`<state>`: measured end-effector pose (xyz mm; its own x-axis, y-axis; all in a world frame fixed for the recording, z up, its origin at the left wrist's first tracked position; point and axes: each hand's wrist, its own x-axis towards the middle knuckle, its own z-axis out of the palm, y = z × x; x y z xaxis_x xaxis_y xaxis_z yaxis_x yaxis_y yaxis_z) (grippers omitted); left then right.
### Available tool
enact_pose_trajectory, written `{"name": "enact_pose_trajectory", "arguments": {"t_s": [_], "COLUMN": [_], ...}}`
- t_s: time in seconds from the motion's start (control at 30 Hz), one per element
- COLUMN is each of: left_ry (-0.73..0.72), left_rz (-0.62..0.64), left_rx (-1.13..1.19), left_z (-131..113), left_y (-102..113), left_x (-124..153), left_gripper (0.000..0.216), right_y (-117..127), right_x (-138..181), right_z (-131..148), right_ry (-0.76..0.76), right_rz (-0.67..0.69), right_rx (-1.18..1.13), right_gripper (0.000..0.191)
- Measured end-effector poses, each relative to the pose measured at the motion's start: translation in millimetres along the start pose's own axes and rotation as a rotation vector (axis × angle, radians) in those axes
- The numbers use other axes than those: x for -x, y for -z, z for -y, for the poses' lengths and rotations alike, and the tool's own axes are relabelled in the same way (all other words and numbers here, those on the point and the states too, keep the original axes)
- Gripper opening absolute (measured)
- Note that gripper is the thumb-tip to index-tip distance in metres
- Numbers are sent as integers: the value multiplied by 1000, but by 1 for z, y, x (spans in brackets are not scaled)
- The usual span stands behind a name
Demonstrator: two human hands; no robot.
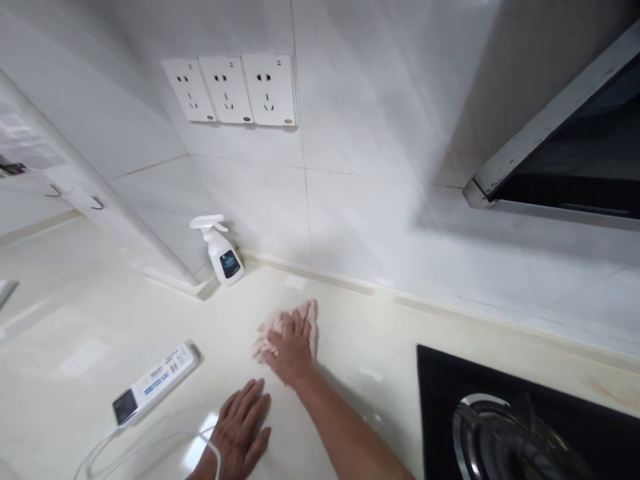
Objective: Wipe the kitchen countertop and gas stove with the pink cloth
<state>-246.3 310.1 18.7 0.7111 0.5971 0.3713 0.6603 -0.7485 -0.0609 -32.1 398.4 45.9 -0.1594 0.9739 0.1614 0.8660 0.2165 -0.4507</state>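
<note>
Under my right hand (pixel 290 347) a pinkish cloth (pixel 309 317) lies bunched on the pale countertop (pixel 360 333); the fingers press down on it and hide its middle. Nearer to me on the left, my left hand (pixel 239 427) rests flat on the counter with its fingers stretched out, holding nothing. A thin white cable (pixel 214 445) crosses over that hand near the wrist. In the corner behind the cloth, a white spray bottle (pixel 223 257) with a dark label stands against the wall.
A white power strip (pixel 160 383) with a dark end lies left of my hands. A black gas hob (pixel 440 387) with a shiny metal piece on it occupies the right front. Wall sockets (pixel 230 90) sit above, and a dark metal-framed hood (pixel 565 147) juts out at upper right.
</note>
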Motion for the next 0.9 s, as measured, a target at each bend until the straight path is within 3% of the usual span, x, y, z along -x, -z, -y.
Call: {"name": "enact_pose_trajectory", "arguments": {"t_s": [0.1, 0.23, 0.3, 0.43, 0.57, 0.63, 0.7, 0.9], "left_ry": [-37, -23, -19, -15, -8, -13, -18, -6], "left_rz": [-29, -33, -28, -58, -83, -91, -104, -96], "left_rx": [-33, -15, 0, 6, -6, -18, -22, -12], "left_z": [4, 4, 2, 2, 5, 6, 7, 8], "left_y": [-2, -3, -1, -3, -11, -14, -16, -18], "left_x": [1, 1, 0, 0, 4, 5, 4, 3], "left_gripper": [53, 50, 48, 49, 48, 48, 48, 47], "right_y": [-16, -6, 10, 53, 78, 76, 65, 9], "right_x": [36, 66, 74, 87, 106, 118, 133, 199], "right_z": [12, -26, -63, -140, -177, -172, -153, -57], "right_ry": [127, 106, -25, -430, -643, -676, -615, -210], "right_rz": [-35, -70, -89, -151, -198, -204, -210, -217], "right_rx": [-43, -22, 31, 172, 251, 254, 232, 121], "right_gripper": [47, 50, 47, 41, 44, 42, 40, 37]}}
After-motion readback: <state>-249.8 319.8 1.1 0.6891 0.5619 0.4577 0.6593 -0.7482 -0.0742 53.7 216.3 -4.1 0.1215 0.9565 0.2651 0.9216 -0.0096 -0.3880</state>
